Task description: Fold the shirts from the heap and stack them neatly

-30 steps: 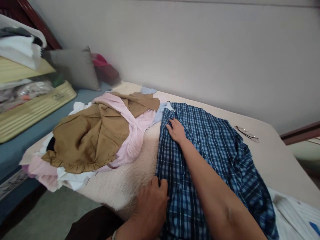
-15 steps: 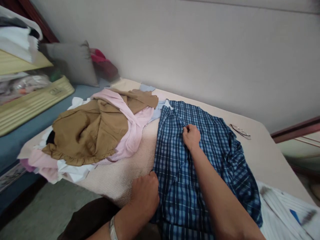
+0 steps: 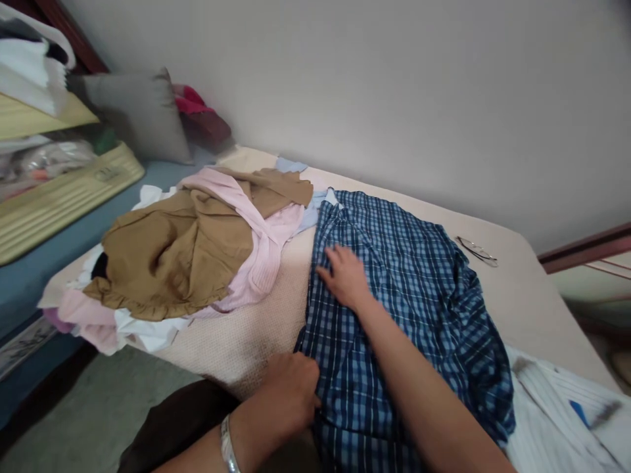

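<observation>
A blue plaid shirt [image 3: 409, 276] lies spread over the right half of the table, its white-lined collar pointing to the wall. My right hand [image 3: 344, 276] rests on the shirt near its left edge, fingers apart and laid on the cloth. Closer to me, my left hand [image 3: 290, 387] is closed on the shirt's left edge, where the fabric bunches a little beside the knuckles. A silver bracelet [image 3: 227, 447] circles the left wrist. The shirt's near end runs under my right forearm and out of the picture.
To the left is a pile with a brown garment [image 3: 197, 256] and a pink one [image 3: 259, 263]. Eyeglasses [image 3: 476, 251] lie on the cream table [image 3: 532, 309] at right. White striped cloth [image 3: 557, 414] sits near right. A grey pillow [image 3: 138, 115] stands behind, left.
My right hand has moved left across the shirt and its fingers have opened. My left hand, still closed on the edge, has drawn slightly toward me, lifting a fold of cloth.
</observation>
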### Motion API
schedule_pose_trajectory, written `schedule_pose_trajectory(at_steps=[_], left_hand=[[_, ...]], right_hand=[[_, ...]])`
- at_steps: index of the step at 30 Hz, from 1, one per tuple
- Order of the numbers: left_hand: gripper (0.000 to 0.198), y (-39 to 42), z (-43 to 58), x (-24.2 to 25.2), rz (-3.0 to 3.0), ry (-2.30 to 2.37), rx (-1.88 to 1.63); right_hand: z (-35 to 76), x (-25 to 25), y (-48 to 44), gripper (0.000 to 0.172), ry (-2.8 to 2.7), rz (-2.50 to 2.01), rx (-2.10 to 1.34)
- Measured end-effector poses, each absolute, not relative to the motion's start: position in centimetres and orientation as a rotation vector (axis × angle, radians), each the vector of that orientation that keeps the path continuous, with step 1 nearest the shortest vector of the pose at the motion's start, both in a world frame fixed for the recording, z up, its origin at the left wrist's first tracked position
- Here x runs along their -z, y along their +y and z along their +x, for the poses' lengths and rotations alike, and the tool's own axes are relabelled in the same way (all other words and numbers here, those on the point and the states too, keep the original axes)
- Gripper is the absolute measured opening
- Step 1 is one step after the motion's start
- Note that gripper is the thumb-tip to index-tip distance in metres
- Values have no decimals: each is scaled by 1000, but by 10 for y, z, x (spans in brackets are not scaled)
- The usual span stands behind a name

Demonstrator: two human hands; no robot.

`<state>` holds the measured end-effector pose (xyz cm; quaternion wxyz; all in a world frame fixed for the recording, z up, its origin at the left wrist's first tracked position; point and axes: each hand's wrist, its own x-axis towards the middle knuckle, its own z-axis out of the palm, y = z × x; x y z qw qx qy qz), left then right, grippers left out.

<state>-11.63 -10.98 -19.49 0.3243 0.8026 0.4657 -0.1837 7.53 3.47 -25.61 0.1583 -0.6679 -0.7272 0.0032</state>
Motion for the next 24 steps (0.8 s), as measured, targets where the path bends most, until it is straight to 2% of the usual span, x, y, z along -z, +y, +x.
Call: schedule_pose_trajectory(at_steps=[5, 8, 11, 15, 19, 24], left_hand=[[29, -101, -136, 189, 2138, 1189, 468], [37, -90, -144, 194, 2052, 1115, 308], [44, -81, -143, 200, 1867, 1028, 134], [39, -71, -126, 210, 1899, 1099, -188], [35, -32, -61, 211, 2055, 1142, -338], [23, 51, 118, 189, 2215, 1329, -375]], right_hand=[[78, 239, -3, 56, -2135, -1864, -373], [116, 200, -68, 45, -2038, -1891, -362], [158, 169, -155, 32, -1732, -2384, -221], [196, 166, -243, 41, -1300, -2941, -114], [208, 186, -264, 46, -1217, -2887, -487], [217, 215, -251, 30, -1190, -2781, -611]])
